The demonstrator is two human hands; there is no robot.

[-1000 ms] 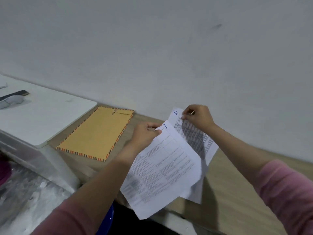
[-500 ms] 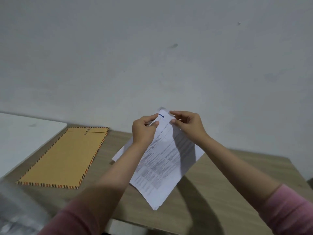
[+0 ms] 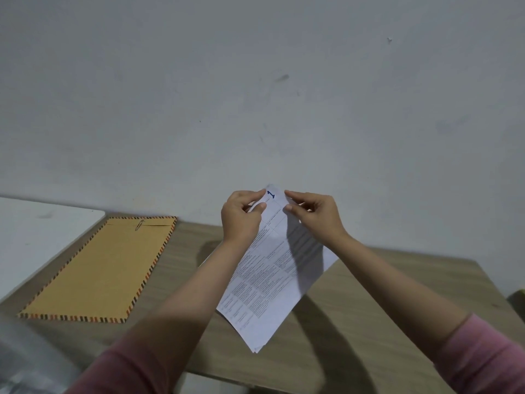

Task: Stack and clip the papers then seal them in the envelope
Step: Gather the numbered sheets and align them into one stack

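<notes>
1. Papers (image 3: 272,277): white printed sheets stacked together, held up over a wooden table (image 3: 369,322) w/ one corner pointing up toward the wall (image 3: 255,95). Blue handwritten "1" near that top corner. Sheet edges fan slightly at the bottom corner.
2. Left hand (image 3: 241,216): thumb and fingertips curled, pinching the papers at the top corner's left side. Pink sleeve (image 3: 122,371) on that forearm.
3. Right hand (image 3: 312,213): thumb and index finger pinch the same corner from the right side, other fingers curled behind. Can't tell if it also holds something small. Pink sleeve on this arm too.
4. Both hands sit close together, approx. level, just apart across the "1".
5. Envelope (image 3: 105,268): large, yellow-brown, striped border, lying flat on the table's left part, well apart from the papers. Flap end faces the wall.
6. Paper clip (image 3: 139,224): silver, lying on the envelope near its far edge.
7. White surface (image 3: 37,237) beside the envelope at left, next to the table.
8. Wall is plain grey-white w/ a few faint marks.
</notes>
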